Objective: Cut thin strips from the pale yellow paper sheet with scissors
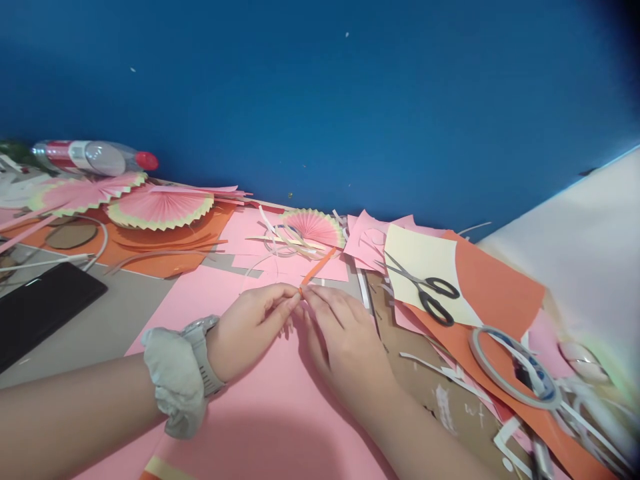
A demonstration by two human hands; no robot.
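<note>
Hands meet at frame centre over a pink sheet [240,427] on the surface, left hand [253,327] and right hand [340,337] both pinching the lower end of an orange strip [317,269], with scissors [425,288] lying to the right.

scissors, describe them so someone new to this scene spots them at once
Look right of the two hands, on the heap of coloured paper. The scissors lie open on a pale yellow sheet over orange paper. Their black handles set them apart from the tape ring nearby.
</note>
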